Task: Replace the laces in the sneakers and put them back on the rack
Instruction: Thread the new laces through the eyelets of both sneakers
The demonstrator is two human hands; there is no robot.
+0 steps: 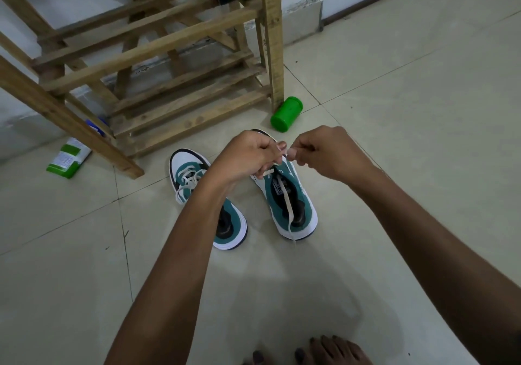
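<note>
My left hand (248, 154) and right hand (327, 153) are pinching the white lace (289, 201) together, just above the right sneaker (284, 195) on the floor; laced left sneaker (197, 192) lying beside my left forearm, rack (158, 83) standing beyond.

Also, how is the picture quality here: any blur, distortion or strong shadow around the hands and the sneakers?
Head view: wide-angle lens bends the wooden rack and floor lines; light is soft and dim, a faint shadow on the tiles near the bottom; left hand, right hand and lace are slightly soft, yet readable.
</note>
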